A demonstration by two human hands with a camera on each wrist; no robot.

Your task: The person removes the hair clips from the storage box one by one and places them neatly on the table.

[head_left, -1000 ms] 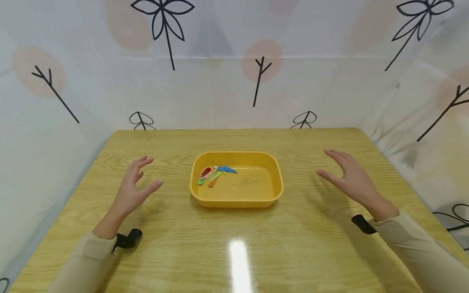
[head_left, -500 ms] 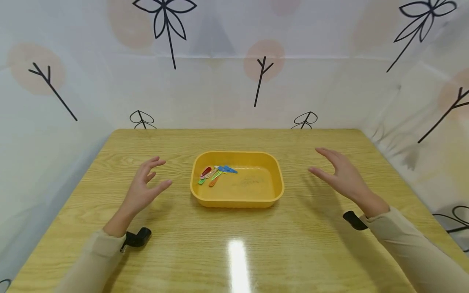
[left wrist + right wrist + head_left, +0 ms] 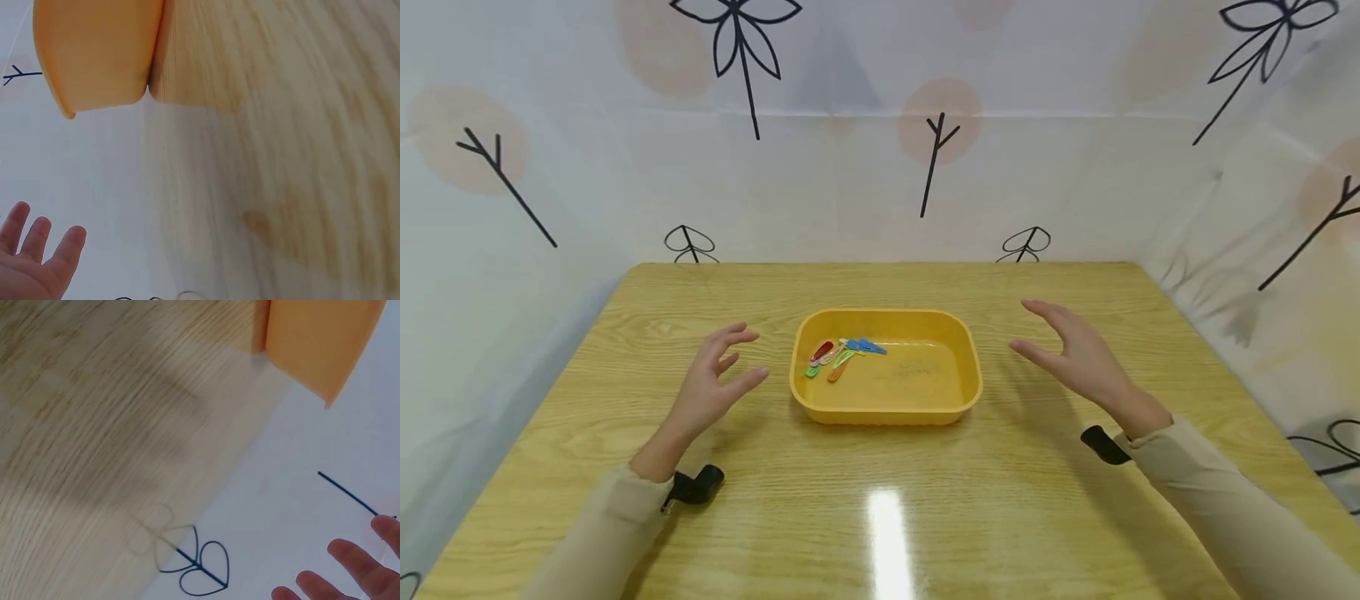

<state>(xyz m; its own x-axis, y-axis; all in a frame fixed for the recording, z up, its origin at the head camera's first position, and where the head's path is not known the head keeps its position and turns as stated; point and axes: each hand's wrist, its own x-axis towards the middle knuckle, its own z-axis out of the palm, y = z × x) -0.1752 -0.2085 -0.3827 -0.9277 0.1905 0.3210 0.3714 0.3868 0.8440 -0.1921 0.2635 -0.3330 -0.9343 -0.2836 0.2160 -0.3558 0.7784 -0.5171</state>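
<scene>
In the head view a yellow rectangular tray with rounded corners stands mid-table. Several small snap hair clips lie in its left part: a red clip, a blue clip, an orange clip, and green and pale ones among them. My left hand hovers left of the tray, fingers spread and thumb toward it, holding nothing. To the tray's right, my right hand is held in the air, also with nothing in it. Both wrist views show the tray's outer wall beyond the fingertips.
The tray rests on a light wood-grain table with a bright glare streak near the front. A white cloth with black plant drawings hangs behind and at both sides. Each wrist carries a small black camera.
Both hands have moved inward toward the tray, the left one to the right and the right one to the left. The tray and clips stay where they were.
</scene>
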